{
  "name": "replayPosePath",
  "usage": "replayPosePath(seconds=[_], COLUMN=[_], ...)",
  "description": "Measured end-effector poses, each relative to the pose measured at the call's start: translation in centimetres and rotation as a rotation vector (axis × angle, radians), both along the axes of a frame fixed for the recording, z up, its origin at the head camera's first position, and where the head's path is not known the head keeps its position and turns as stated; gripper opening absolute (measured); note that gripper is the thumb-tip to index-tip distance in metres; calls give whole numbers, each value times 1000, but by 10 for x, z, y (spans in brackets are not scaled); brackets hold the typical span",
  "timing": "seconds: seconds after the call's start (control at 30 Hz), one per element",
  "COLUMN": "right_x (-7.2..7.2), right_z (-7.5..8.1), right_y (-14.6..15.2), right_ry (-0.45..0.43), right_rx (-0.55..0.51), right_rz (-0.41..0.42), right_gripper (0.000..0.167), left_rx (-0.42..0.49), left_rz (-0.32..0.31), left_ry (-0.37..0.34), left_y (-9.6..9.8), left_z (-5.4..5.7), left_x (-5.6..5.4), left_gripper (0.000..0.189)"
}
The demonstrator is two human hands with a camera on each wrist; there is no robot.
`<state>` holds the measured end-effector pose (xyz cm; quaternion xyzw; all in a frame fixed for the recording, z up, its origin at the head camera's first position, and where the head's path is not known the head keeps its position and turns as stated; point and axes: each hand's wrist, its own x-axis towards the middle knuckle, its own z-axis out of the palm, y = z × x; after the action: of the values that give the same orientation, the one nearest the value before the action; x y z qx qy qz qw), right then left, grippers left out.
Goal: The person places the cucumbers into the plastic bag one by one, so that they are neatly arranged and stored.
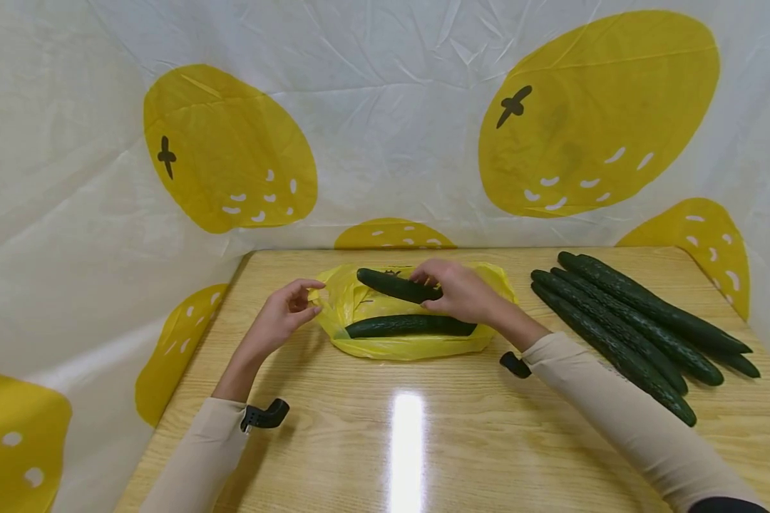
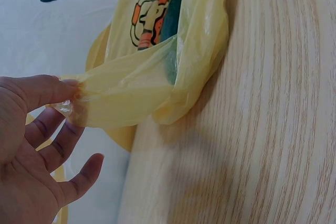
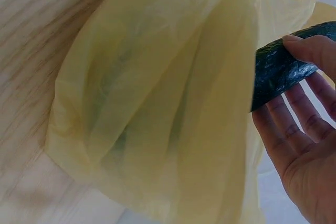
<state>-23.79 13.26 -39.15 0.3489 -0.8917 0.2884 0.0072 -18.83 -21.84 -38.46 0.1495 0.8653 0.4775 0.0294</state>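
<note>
A yellow plastic bag [image 1: 417,348] lies spread on the table with its mouth open. One dark green cucumber [image 1: 411,325] rests inside along the near side. My right hand [image 1: 457,291] grips a second cucumber [image 1: 391,285] near its right end, holding it over the bag, tilted with the left end higher. In the right wrist view the bag's side hides part of that cucumber. My left hand [image 2: 37,129] pinches the bag's left edge between thumb and forefinger, the other fingers loosely bent. The bag wall stretches taut from that pinch.
Several long cucumbers [image 1: 622,328] lie side by side on the right of the wooden table [image 1: 334,442], beyond my right forearm. A white sheet with yellow fruit prints [image 1: 385,128] hangs behind the table and along its left side.
</note>
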Motion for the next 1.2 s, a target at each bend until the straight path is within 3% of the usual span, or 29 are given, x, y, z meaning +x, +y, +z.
replayPosePath(seconds=[0.37, 0.63, 0.9, 1.2], right_x=[-3, -7, -10, -12], right_z=[-8, -10, -16, -22], right_y=[-13, -24, -31, -34], right_ry=[48, 27, 18, 14], right_rx=[108, 188, 236, 264], right_rz=[3, 13, 35, 40], right_gripper=[44, 46, 45, 43], left_rx=[-2, -12, -10, 0], left_rz=[-6, -7, -7, -22], left_ry=[18, 10, 22, 51], left_y=[0, 0, -11, -14], left_z=[0, 2, -24, -27], left_x=[0, -1, -18, -18], left_gripper=[39, 40, 41, 39])
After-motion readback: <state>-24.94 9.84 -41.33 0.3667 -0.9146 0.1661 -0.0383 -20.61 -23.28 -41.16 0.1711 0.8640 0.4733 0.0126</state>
